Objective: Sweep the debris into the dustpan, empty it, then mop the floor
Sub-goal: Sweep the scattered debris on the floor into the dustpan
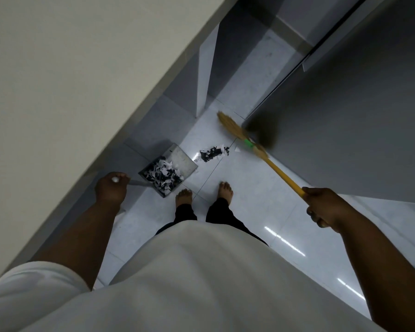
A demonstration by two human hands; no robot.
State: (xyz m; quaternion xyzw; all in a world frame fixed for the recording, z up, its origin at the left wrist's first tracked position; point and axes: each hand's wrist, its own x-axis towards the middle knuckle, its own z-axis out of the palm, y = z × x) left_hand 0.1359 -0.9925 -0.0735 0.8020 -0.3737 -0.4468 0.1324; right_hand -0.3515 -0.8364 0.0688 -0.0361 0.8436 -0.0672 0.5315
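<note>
A grey metal dustpan (180,156) rests on the white tiled floor, its back half heaped with black and white paper scraps (162,174). My left hand (112,188) grips the top of its long handle. A smaller pile of scraps (213,153) lies on the floor just past the pan's open edge. My right hand (321,207) grips the yellow handle of a straw broom (233,127). The broom's bristles hang beyond the loose pile, near the grey door.
My bare feet (183,196) stand just behind the dustpan. A pale wall (70,80) runs along the left, with a grey skirting below it. A grey door (357,104) closes the right side. A narrow corridor floor (254,80) continues ahead.
</note>
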